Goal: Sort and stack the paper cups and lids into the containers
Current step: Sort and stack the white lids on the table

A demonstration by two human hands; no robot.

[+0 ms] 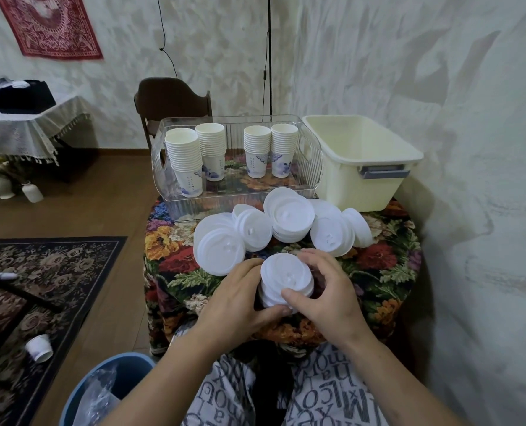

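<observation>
Both hands, left hand and right hand, curl around a lid stack at the tabletop's near edge, squaring it; transfer to the cream bin likely follows.

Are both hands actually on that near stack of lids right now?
Touching. The head view shows the left hand and right hand curled round the near lid stack from both sides, thumbs against its front edge.

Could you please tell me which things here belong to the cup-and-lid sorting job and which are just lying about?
Job:
- lid stack held by left hand and right hand
- loose lids
- cup stacks
- clear bin
- cream tub

Lying about:
- blue bucket
- chair
- marker
</observation>
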